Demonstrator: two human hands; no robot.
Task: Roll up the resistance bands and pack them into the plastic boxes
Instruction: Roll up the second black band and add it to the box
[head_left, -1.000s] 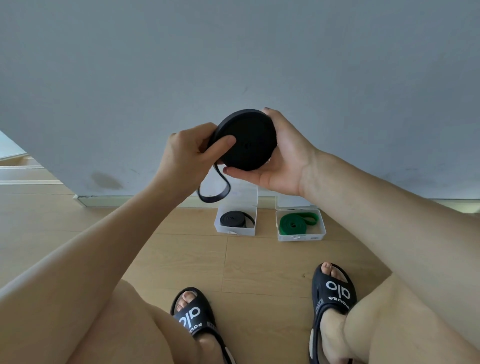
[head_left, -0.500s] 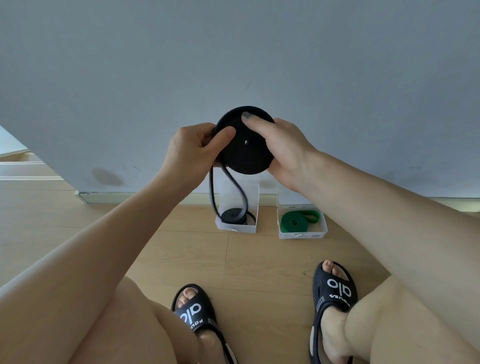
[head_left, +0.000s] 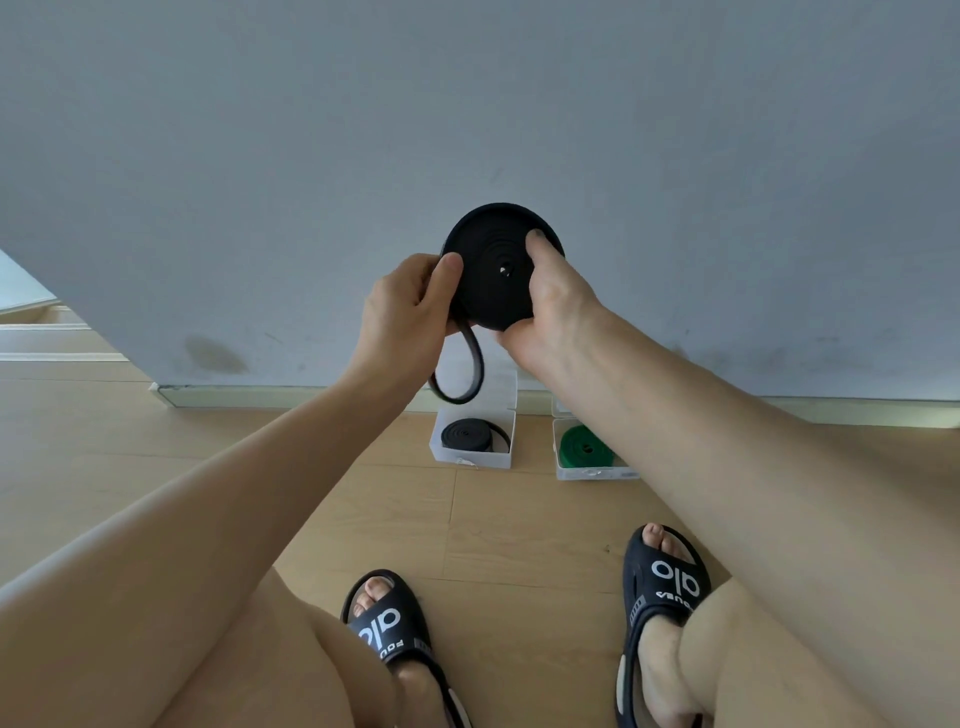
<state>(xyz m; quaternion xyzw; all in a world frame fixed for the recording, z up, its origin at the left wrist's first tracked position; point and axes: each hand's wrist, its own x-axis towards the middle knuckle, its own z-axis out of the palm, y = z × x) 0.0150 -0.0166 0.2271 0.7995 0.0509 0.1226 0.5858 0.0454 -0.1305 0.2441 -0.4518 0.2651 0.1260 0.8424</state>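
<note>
A black resistance band (head_left: 493, 270), wound into a flat coil, is held up in front of the wall by both hands. My left hand (head_left: 410, 306) grips its left edge, thumb on the face. My right hand (head_left: 550, 306) holds the right and lower side, thumb pressed on the face. A short loose loop of the band (head_left: 460, 371) hangs below the coil. On the floor by the wall stand two open clear plastic boxes: the left box (head_left: 470, 457) holds a rolled black band (head_left: 467, 434), the right box (head_left: 587, 473) a rolled green band (head_left: 584, 447), partly hidden by my right forearm.
A grey-blue wall (head_left: 467, 104) with a skirting board runs across the back. Wooden floor (head_left: 363, 499) lies below. My feet in two black sandals (head_left: 387, 629) (head_left: 662, 587) rest on it, with my knees at the bottom edge.
The coil has been turned and the hanging loop has grown shorter than half a second ago. My right thumb has moved onto the coil's face.
</note>
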